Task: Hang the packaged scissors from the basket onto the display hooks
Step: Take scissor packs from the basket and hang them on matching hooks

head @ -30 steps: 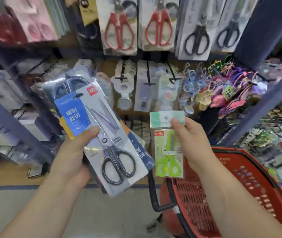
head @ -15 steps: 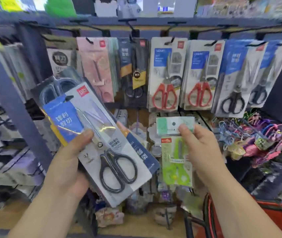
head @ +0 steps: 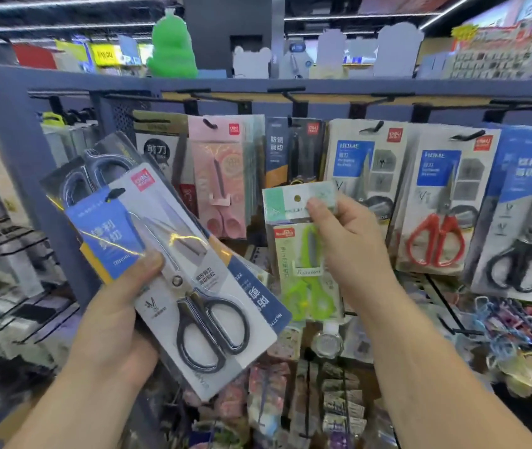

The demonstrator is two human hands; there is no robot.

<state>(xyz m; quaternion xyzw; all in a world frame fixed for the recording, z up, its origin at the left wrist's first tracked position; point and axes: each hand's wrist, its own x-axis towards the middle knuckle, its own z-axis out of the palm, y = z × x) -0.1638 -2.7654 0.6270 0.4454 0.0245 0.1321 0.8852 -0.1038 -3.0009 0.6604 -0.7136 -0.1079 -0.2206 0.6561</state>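
Over the last second the view has swung up from the red basket (now out of sight) to the top row of hooks (head: 371,127) under the grey rail (head: 323,87). The hanging step looks about to begin, with nothing hung yet from either hand. The left hand (head: 119,322) grips a fan of several flat packs, thumb pressed across the front one, a black-handled pack (head: 193,286) of stiff white-and-blue card under a glossy clear blister that throws glare. The right hand (head: 349,234) pinches the small green scissors pack (head: 303,264) by its pale header card, just beside the round punched hole. The pack looks like thin film and is probably floppy. No hook in view plainly carries a matching green pack; a pink pack (head: 222,179) and red-handled packs (head: 436,202) hang behind.
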